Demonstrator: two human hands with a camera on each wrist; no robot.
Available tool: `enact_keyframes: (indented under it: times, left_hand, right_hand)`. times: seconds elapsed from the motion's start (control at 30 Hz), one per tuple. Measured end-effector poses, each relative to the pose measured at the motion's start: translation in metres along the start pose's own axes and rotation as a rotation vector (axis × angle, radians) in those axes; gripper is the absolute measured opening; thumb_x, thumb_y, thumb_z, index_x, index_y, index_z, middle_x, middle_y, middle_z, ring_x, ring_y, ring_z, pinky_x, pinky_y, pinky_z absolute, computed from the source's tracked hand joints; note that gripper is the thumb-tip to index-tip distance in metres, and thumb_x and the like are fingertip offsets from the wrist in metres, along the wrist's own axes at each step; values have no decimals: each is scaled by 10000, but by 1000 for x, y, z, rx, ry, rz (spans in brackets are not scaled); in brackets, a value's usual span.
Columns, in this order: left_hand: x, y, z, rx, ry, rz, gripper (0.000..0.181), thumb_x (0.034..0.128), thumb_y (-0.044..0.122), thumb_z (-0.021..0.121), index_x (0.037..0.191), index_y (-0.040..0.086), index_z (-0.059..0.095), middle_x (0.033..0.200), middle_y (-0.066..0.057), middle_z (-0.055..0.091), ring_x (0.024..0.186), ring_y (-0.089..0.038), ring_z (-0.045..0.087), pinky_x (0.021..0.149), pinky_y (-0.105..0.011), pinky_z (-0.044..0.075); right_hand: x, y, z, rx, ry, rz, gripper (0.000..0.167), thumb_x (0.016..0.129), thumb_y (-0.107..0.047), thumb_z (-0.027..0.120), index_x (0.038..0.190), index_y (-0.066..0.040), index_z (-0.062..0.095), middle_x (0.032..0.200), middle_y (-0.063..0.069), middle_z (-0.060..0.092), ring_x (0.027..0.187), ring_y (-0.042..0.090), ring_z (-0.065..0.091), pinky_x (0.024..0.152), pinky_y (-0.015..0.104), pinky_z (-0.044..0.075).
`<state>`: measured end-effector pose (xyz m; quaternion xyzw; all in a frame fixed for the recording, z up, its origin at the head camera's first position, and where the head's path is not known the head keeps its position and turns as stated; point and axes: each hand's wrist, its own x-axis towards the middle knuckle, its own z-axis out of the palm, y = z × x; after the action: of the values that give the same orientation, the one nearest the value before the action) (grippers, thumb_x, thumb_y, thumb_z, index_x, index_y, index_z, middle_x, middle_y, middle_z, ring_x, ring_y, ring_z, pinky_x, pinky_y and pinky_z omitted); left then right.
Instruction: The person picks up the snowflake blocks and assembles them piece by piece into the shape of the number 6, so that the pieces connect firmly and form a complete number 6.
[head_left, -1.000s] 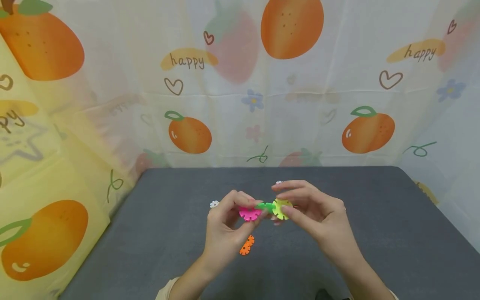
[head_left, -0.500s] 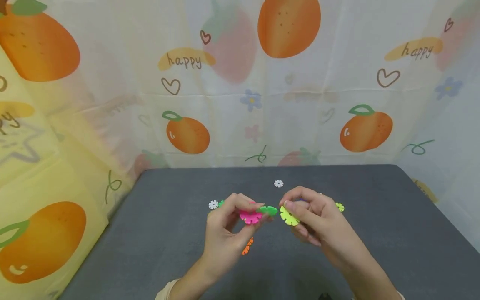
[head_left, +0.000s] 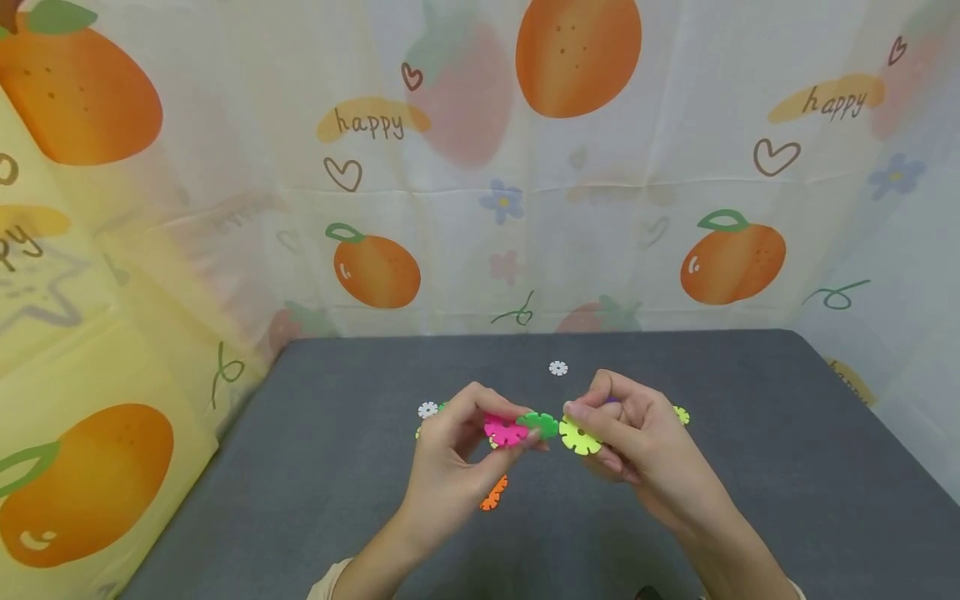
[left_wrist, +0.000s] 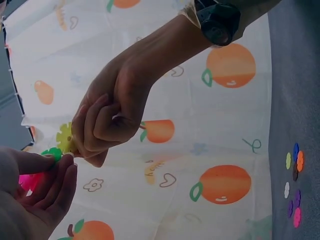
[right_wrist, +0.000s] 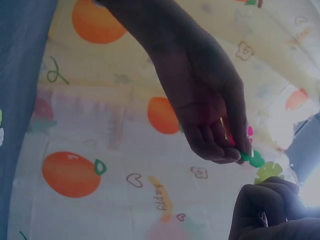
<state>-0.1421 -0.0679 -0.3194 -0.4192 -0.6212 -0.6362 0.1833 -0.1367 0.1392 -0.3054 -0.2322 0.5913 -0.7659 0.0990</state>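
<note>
Above the table, my left hand [head_left: 457, 467] pinches a green notched disc [head_left: 542, 426] between thumb and fingers. A pink notched disc [head_left: 506, 432] sits against the green one, partly behind the fingertips. From the other side, my right hand [head_left: 645, 437] holds a yellow notched disc [head_left: 582, 437] between thumb and curled fingers. The edges of the yellow and green discs lie very close together; I cannot tell whether they touch. In the left wrist view, the yellow disc [left_wrist: 65, 137] stands beside the green disc [left_wrist: 52, 153], with the right hand's fingers curled behind it.
On the grey table [head_left: 315, 483] lie a white disc [head_left: 558, 367] at the back, another white disc [head_left: 427, 409] at left, orange discs [head_left: 493, 493] near the left wrist and a yellow-green disc [head_left: 681, 415] beyond the right hand. A fruit-print curtain [head_left: 465, 217] hangs behind.
The right hand has curled its once spread fingers and drawn the yellow disc slightly right, then back close to the green one. The green disc has tilted to show more of its face.
</note>
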Motion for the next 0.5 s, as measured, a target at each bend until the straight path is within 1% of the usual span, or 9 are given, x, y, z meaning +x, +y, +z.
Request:
enact_keyframes:
  times: [0.13,0.23,0.33,0.4,0.5]
  left_hand:
    - [0,-1,1,31,-6,31,198,832,-130,667,989,-52,574,859,-208,683,752,-216,714,688,-305,606]
    - [0,-3,2,67,-8,72,201,824,-140,666,982,-47,582,852,-188,683,757,-210,720,677,-274,596]
    - [0,-4,4,88,-2,114,207,813,-159,664,973,-54,585,839,-186,682,754,-219,728,678,-267,597]
    - [0,-5,5,89,11,123,205,809,-164,666,966,-59,588,832,-186,679,755,-227,731,694,-275,603]
    - [-1,-6,6,60,30,106,190,808,-163,670,953,-68,593,827,-197,662,764,-239,732,729,-313,611]
  right_hand:
    - [1,1,0,2,4,-3,184,996,-42,505,850,-154,506,530,29,335,437,187,202,386,299,124]
    - [2,2,1,0,16,-18,196,995,-39,508,841,-159,496,526,35,337,429,196,197,380,298,127]
    - [3,4,4,0,46,-40,206,992,-33,510,832,-161,484,519,39,349,421,205,192,376,301,132]
    - [3,6,8,-1,80,-58,210,989,-33,518,827,-161,480,511,38,368,414,211,195,373,305,140]
    - [2,8,13,-6,128,-101,209,982,-15,523,827,-153,499,500,43,396,406,219,204,369,312,154]
